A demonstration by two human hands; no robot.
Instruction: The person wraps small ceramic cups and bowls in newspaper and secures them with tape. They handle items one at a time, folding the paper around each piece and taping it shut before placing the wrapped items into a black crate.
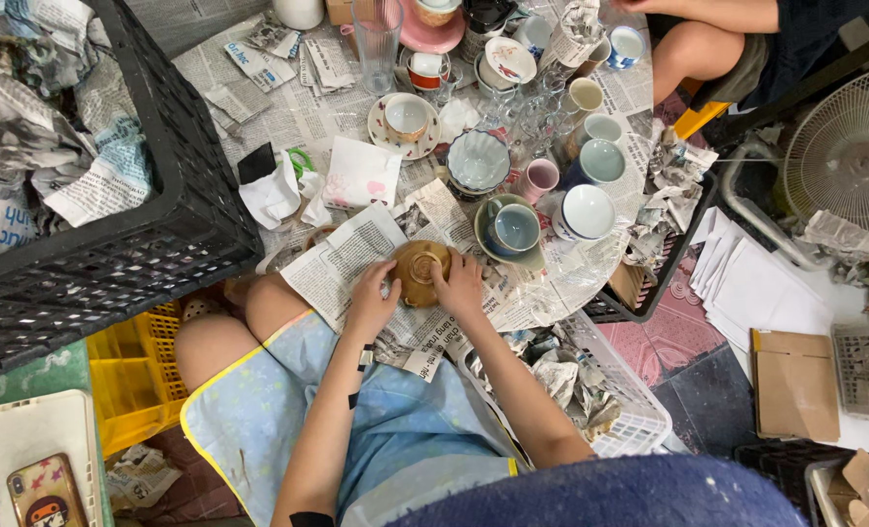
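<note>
Newspaper-covered table [307, 122] — cups [587, 212], saucers [403, 119], glasses [377, 39] crowded on it; brown bowl [421, 272] near the edge.

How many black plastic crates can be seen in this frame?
2. One large black crate, stuffed with crumpled newspaper, fills the upper left. Part of another black crate shows at the lower right edge. Others may lie hidden beyond the frame.

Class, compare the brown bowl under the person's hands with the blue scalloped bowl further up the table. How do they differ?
The brown bowl lies upside down on newspaper, gripped by the left hand and right hand; the blue scalloped bowl stands upright, untouched. Brown has a smooth outline, blue a wavy rim. Both look ceramic.
</note>
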